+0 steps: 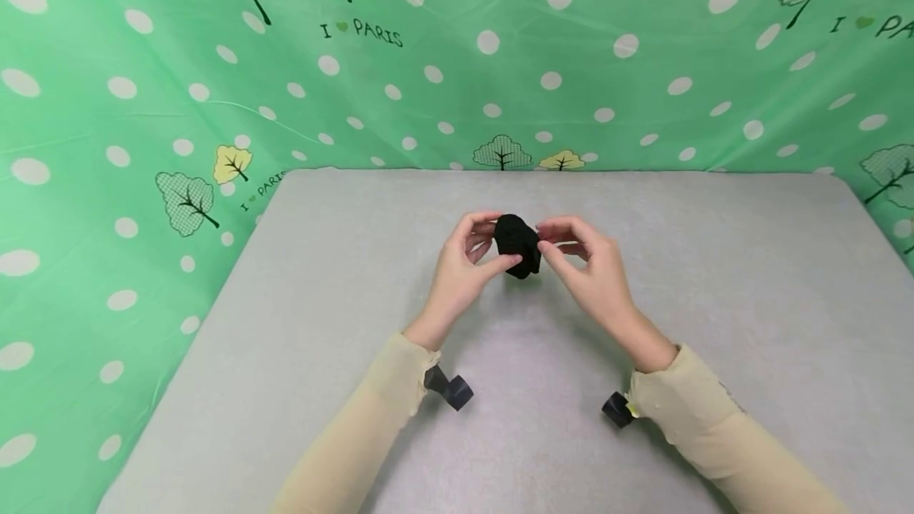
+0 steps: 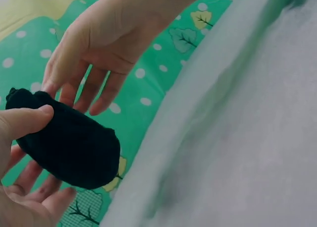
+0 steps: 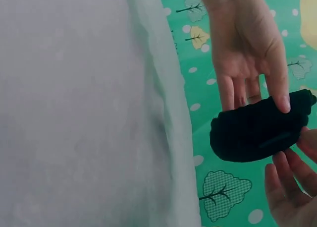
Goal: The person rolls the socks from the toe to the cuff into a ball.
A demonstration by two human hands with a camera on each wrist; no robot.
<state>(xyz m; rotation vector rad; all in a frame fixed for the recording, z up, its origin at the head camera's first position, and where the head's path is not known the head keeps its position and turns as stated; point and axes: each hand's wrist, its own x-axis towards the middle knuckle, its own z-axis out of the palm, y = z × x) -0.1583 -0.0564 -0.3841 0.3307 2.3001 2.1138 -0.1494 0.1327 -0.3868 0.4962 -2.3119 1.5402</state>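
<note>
black bundle (image 1: 517, 244) — fabric type unclear | right-wrist view — fingertips cropped
</note>
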